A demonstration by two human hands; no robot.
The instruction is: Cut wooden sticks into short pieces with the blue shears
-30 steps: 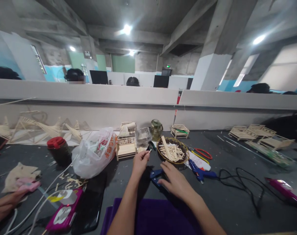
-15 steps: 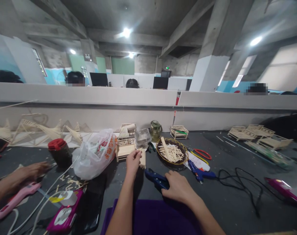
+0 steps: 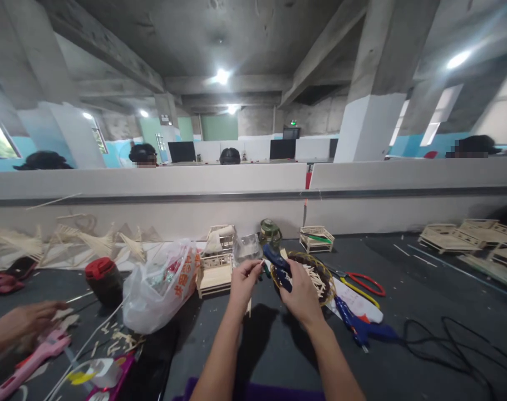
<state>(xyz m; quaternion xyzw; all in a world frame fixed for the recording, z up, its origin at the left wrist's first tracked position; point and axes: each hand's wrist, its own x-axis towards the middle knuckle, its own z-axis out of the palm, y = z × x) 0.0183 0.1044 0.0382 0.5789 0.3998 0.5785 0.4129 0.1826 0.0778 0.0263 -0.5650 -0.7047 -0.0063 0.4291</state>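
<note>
Head view: a stick [image 3: 262,262] and a blue tool [image 3: 275,258], held close together.
We see the left hand [image 3: 245,279] pinching the stick just beside the tool; the right hand [image 3: 302,291] is closed around the tool, partly hiding the basket [image 3: 333,286]. Loose sticks [image 3: 315,281] lie inside it; a wooden model [image 3: 215,274] stands beside the left hand.

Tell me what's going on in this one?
A person's right hand grips a blue tool, held up by a basket of sticks. Its far end is close to the left hand, which pinches a small piece, apparently a stick. A wooden bench stands just left of that hand. At far left, another person's hand is near a pink tool.
</note>
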